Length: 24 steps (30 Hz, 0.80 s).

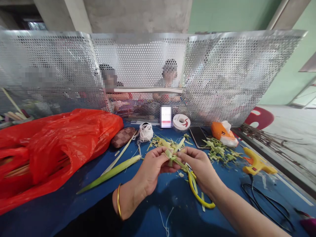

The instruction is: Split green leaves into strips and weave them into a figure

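My left hand (pixel 154 164) is closed around a small folded piece of pale green leaf (pixel 170 154), with strips sticking out of it. Fingertips of my right hand (pixel 197 161) pinch the same leaf piece from the right side. Just below that hand is a pair of yellow-handled scissors (pixel 198 197); its blades are mostly hidden, and whether it touches the hand I cannot make out. A long green leaf (pixel 111 172) lies to the left of my hands. Leaf scraps (pixel 218 149) are scattered behind and to the right.
On the blue table (pixel 98 207) are a red plastic bag (pixel 74 138), a checkered pouch (pixel 123 137), white string (pixel 146 131), a ribbon spool (pixel 181 121), a dark phone (pixel 197 136), tissues (pixel 224 132) and a yellow glue gun (pixel 258 163). A perforated metal screen (pixel 140 49) stands behind, with people beyond.
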Available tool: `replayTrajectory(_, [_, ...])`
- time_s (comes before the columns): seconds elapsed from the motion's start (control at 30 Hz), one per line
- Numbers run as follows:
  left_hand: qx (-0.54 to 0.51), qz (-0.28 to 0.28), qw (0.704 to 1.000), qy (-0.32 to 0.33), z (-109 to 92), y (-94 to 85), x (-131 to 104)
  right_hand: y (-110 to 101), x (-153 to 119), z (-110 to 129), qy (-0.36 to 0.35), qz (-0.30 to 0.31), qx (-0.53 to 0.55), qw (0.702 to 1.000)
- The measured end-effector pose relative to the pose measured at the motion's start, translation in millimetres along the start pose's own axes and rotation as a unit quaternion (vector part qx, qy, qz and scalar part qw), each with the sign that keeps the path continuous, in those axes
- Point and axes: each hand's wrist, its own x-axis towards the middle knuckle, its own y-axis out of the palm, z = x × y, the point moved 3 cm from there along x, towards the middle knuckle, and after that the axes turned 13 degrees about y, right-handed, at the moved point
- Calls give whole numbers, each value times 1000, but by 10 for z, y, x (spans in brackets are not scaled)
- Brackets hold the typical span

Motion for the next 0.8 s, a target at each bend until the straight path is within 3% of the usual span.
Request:
replayTrajectory(0.13, [-49,29,997,-48,19,14,4,60,-4,-39,69,67,61,993])
replayTrajectory(0.2, [-66,30,995,-71,21,17,0,71,0,-55,65,79,58,993])
replayTrajectory(0.27, [-77,15,994,-79,15,5,-1,53,6,-54,5,53,-3,999])
replayTrajectory(0.33, [-82,-5,994,-73,0,-20,5,3,-13,-7,-115,-23,-106,987])
replayTrajectory(0.37, [-84,-13,994,-65,-12,-33,10,-22,-40,34,-189,-65,-165,966])
replayTrajectory(0.43, [-88,-25,995,-41,-47,-55,22,-43,-121,134,-345,-106,-276,891])
replayTrajectory(0.5, [-83,-33,996,-17,-84,-67,32,-34,-210,225,-478,-84,-359,797])
replayTrajectory(0.57, [-59,-47,997,-11,-105,-69,33,-30,-274,296,-559,-52,-407,721])
replayTrajectory(0.63, [-23,-64,998,-16,-106,-63,26,-30,-304,351,-586,-33,-434,684])
replayTrajectory(0.8, [27,-69,997,-14,-72,-35,11,24,-365,404,-585,24,-496,641])
